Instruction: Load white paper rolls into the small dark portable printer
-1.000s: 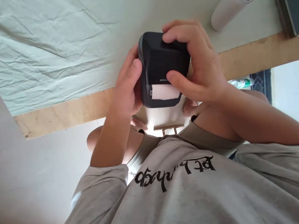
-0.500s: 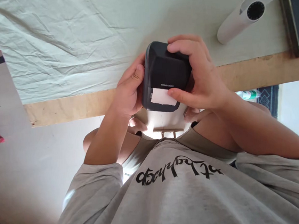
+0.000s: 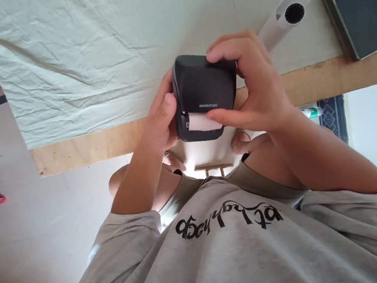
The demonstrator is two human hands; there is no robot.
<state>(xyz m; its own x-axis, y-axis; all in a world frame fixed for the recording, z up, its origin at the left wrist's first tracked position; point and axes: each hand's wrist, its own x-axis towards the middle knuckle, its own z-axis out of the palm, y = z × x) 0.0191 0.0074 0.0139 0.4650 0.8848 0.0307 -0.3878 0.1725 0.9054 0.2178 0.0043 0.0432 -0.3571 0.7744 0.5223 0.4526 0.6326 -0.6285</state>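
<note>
A black label printer [image 3: 205,83] with NIIMBOT lettering is held up in front of my lap, level with the table's front edge. White label paper [image 3: 201,121] sticks out of the slot below the lettering. My left hand [image 3: 161,115] is closed around the printer's left side, thumb along its edge. My right hand [image 3: 252,81] grips the other side, with fingers on the top far corner and the thumb at the front by the paper. The printer's underside is hidden, and so are some of my fingers.
A pale green cloth [image 3: 85,58] with wrinkles covers the table, whose wooden edge [image 3: 86,144] shows in front. At the right stand a white cylindrical device [image 3: 275,26] and a dark flat panel [image 3: 358,7]. A bottle [image 3: 311,112] lies below by a patterned mat [image 3: 333,117].
The printer has turned slightly and its front cover looks tipped, with a dark gap above the paper now visible. My right hand has shifted a little with it. The view has swung right.
</note>
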